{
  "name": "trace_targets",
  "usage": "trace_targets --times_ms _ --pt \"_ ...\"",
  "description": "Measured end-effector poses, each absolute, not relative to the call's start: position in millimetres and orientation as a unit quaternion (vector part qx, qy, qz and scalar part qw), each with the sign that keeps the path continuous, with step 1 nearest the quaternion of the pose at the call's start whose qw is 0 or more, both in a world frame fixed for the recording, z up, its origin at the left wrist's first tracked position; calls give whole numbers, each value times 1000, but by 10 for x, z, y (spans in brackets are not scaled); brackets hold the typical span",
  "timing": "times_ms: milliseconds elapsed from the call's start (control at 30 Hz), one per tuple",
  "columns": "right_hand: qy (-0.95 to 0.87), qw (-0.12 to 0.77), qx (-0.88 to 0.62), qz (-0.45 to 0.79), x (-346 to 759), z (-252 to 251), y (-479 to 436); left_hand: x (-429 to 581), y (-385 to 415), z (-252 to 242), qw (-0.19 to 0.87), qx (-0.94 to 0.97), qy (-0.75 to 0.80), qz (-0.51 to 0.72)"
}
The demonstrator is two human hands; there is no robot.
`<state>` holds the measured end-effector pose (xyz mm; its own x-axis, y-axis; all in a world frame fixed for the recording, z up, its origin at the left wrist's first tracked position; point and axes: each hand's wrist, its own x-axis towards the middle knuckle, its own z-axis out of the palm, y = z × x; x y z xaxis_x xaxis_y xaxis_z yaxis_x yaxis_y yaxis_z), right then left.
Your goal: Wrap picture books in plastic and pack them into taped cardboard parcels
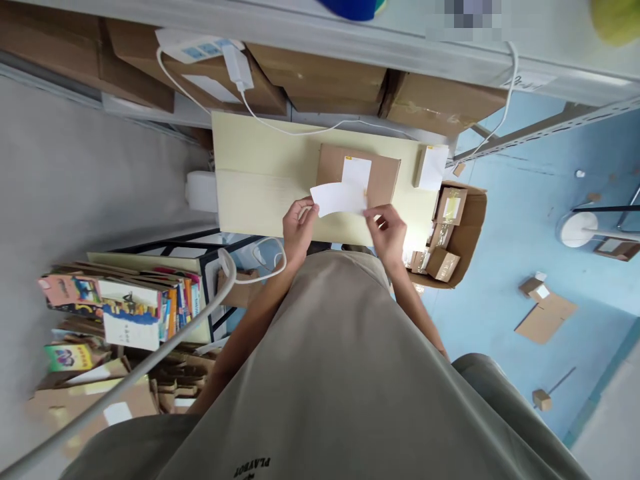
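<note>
Between my two hands a white paper label [339, 199] is stretched, bending a little along its length. My left hand [299, 230] pinches its left end, and my right hand [387, 231] has the right end between thumb and finger. Under and beyond the label lies a flat brown cardboard box [385, 171] on the pale yellow table [265, 153]. A second white label [357, 171] sits on the box's top, its lower part covered by the held one. Any print on the held label's face cannot be made out.
Right of the cardboard box stands a stack of white labels [432, 167]. An open carton [470, 233] with several small taped boxes is beside the table. A power strip [195, 47] with a white cable lies at the back. Books [175, 307] fill a rack at left.
</note>
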<state>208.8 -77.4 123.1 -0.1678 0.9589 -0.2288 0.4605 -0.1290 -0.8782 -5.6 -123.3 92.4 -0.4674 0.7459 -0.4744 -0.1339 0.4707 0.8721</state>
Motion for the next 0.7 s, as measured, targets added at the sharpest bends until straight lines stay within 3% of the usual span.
trace_targets --times_ms 167,367,700 --pt "-843 147 -371 361 2080 1509 -1152 -121 -1299 755 407 281 757 428" --pt "-862 111 -383 315 2268 1588 -900 -131 -1244 1050 347 430 729 405" --pt "-830 20 -450 328 2211 1630 528 40 -894 778 493 346 718 348"
